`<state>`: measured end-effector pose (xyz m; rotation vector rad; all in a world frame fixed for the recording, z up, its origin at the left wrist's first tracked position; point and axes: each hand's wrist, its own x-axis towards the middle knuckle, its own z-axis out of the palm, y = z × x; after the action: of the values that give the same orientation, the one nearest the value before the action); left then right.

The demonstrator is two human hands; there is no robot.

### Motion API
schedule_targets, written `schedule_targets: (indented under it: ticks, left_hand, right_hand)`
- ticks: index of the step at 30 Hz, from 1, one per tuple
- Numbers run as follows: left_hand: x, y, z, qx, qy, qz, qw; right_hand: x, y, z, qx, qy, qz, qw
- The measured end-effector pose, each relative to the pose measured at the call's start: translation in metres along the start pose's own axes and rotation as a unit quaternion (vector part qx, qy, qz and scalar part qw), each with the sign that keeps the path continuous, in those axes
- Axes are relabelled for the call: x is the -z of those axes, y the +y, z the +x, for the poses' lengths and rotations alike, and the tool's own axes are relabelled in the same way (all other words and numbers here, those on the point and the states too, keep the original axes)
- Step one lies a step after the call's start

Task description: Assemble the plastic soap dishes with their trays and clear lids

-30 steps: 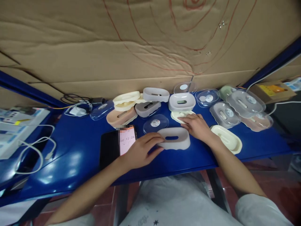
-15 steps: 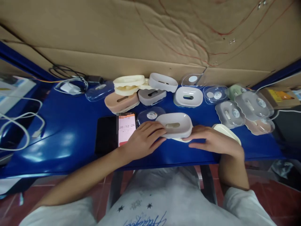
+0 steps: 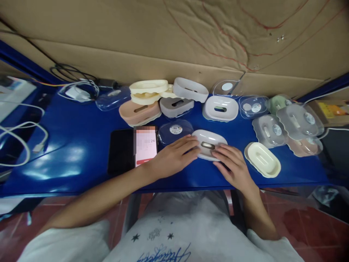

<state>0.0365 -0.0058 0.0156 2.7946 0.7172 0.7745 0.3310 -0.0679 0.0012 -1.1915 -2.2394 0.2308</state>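
A pale grey oval soap dish [image 3: 208, 137] with a slot in its middle lies in front of me on the blue table. My left hand [image 3: 178, 154] grips its left end, fingers on the rim and thumb at the near side. On the right, my right hand [image 3: 231, 165] has its fingers over the near rim, with the thumb low in front. What lies beneath the dish is hidden. A cream oval tray [image 3: 263, 160] rests just right of my right hand. Behind my left hand sits a clear lid [image 3: 176, 131] with a round label.
A lit phone [image 3: 145, 145] lies beside a black flat object [image 3: 120, 151]. Along the back stand stacked cream dishes [image 3: 148, 87], a peach dish [image 3: 140, 111], grey dishes [image 3: 177, 107] and a white dish [image 3: 220, 108]. Lidded dishes [image 3: 300, 120] are piled right; cables [image 3: 16, 145] lie left.
The soap dish has settled lower and a little to the right, covering the cream edge seen under it. My right hand has come from its right end onto the near rim, uncovering the cream tray.
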Motion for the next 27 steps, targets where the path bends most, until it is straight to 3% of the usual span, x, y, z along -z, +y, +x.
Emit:
schedule_targets:
  ticks: [4, 8, 14, 20, 27]
  left_hand:
    - [0.000, -0.001, 0.002, 0.005, -0.045, 0.056, 0.997]
    - [0.001, -0.003, 0.000, 0.031, -0.054, 0.073, 0.995]
    - [-0.001, 0.000, -0.005, 0.019, -0.080, 0.084, 0.993]
    - [0.000, 0.001, -0.006, 0.018, -0.084, 0.064, 0.994]
    - [-0.002, -0.001, -0.008, 0.013, -0.083, 0.059, 0.995]
  right_hand:
    - [-0.003, 0.002, 0.002, -0.011, 0.018, -0.018, 1.000]
    - [-0.004, 0.001, 0.001, -0.032, 0.029, -0.028, 0.999]
    - [-0.001, 0.004, 0.001, -0.064, 0.021, 0.014, 0.998]
    - [-0.001, 0.006, -0.001, -0.101, 0.040, -0.016, 0.994]
    - [-0.007, 0.012, 0.002, -0.059, 0.045, -0.048, 0.996]
